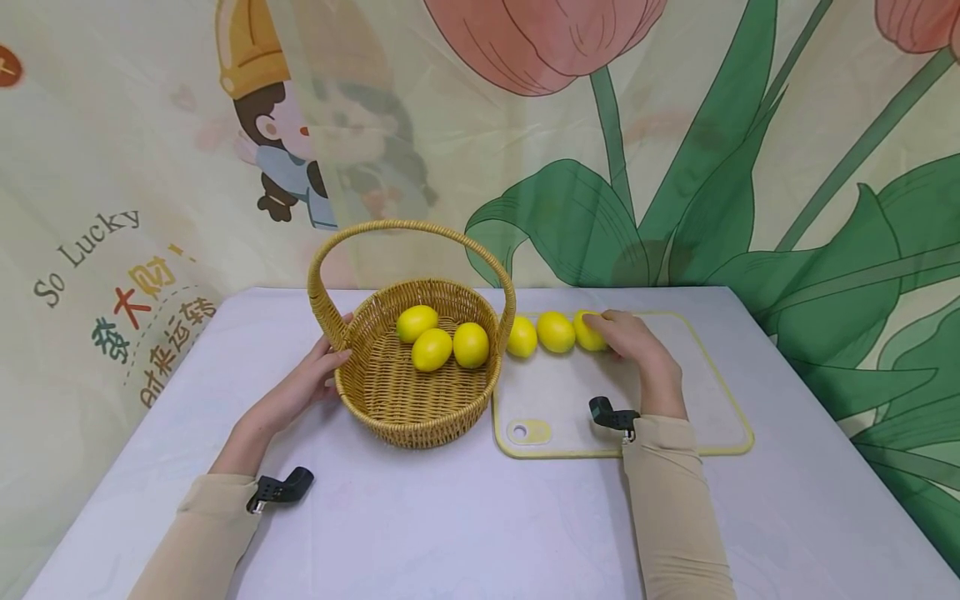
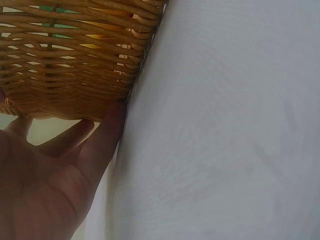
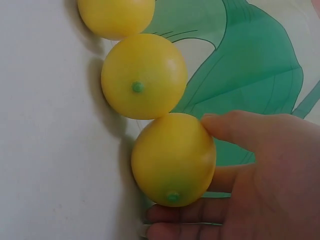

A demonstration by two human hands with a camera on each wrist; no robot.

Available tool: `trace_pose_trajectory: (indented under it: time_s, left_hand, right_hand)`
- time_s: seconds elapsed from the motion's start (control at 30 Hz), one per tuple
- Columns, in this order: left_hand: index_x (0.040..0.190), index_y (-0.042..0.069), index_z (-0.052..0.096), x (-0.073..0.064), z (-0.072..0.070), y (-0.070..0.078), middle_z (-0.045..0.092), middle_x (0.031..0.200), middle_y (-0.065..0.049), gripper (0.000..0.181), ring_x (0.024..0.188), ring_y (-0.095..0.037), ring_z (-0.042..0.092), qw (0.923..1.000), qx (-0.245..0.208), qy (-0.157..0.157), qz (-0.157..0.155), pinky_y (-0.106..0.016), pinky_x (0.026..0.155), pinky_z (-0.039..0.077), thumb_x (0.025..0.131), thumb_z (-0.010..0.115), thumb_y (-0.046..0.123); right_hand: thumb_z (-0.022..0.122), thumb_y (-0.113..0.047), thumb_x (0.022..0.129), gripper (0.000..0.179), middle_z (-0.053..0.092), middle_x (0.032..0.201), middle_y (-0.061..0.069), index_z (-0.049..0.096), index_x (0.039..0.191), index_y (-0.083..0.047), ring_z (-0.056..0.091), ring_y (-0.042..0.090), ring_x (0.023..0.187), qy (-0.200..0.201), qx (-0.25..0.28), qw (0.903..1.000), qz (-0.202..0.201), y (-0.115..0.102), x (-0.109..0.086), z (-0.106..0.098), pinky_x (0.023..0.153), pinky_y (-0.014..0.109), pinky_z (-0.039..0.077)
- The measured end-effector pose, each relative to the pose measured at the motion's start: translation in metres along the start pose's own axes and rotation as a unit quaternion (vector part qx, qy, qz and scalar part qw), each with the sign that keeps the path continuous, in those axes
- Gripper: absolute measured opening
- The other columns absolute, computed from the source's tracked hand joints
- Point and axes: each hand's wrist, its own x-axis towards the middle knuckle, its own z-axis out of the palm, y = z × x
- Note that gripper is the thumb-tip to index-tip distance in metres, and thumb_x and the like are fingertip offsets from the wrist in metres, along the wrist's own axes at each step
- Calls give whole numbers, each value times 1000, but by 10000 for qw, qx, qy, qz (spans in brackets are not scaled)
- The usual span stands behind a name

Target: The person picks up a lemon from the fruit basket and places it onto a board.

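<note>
A round wicker basket [image 1: 386, 400] with a tall arched handle stands on the table, and three yellow lemons [image 1: 432, 350] lie inside it. My left hand [image 1: 307, 379] rests against the basket's left side; in the left wrist view its extended fingers [image 2: 102, 142] touch the woven outer wall. On a cutting board [image 1: 570, 400] to the basket's right, three more lemons [image 1: 556, 332] form a row along the far part. The rightmost lemon [image 3: 172, 160] is in the grip of my right hand [image 1: 633, 337], with the thumb on one side and fingers curled on the other.
The pale board has a yellow edge and a small hanging hole [image 1: 519, 431] at its near left corner. A white cloth covers the table [image 1: 420, 525]. Behind it hangs a printed curtain [image 1: 480, 150] with tulips and a cartoon figure.
</note>
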Motion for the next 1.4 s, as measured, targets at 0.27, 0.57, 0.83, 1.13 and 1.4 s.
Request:
trace_pose_trajectory:
  time_s: [0.27, 0.57, 0.83, 1.13, 1.4]
  left_hand:
    - [158, 43, -5, 0, 0, 1, 4, 168, -12, 67, 146, -40, 31, 10000, -13, -17, -3, -54, 111, 37, 106, 37, 46]
    - [158, 40, -7, 1, 0, 1, 6, 168, -12, 68, 150, -41, 24, 10000, -36, -14, -2, -54, 111, 38, 106, 36, 45]
    - [158, 40, -7, 1, 0, 0, 5, 168, -12, 68, 149, -41, 24, 10000, 10, 3, -9, -51, 109, 40, 105, 36, 45]
    - [158, 41, -6, 0, 0, 0, 6, 168, -12, 67, 149, -41, 24, 10000, -19, -7, 15, -50, 109, 40, 106, 36, 45]
    - [158, 42, -5, 0, 0, -1, 5, 168, -12, 67, 147, -40, 28, 10000, -61, -39, 19, -52, 110, 38, 106, 37, 45]
  right_hand:
    - [43, -52, 100, 49, 53, 87, 9, 58, 110, -6, 53, 22, 73, -200, 36, 9997, 120, -2, -3, -1, 67, 30, 48]
    - [42, -57, 99, 54, 52, 86, 9, 57, 114, -7, 52, 23, 74, -260, 159, 9995, 125, -1, -3, -2, 68, 30, 46]
    - [43, -54, 100, 52, 54, 82, 10, 57, 114, -6, 53, 24, 72, -273, 139, 9995, 38, -1, -3, -4, 66, 31, 46]
    - [43, -54, 100, 55, 55, 89, 14, 57, 120, -6, 55, 26, 77, -199, -60, 9998, -10, -1, -2, -5, 72, 34, 46]
    - [42, -58, 99, 67, 57, 130, 19, 48, 141, -6, 56, 33, 106, 2, -161, 9998, -150, -4, -11, -13, 89, 42, 49]
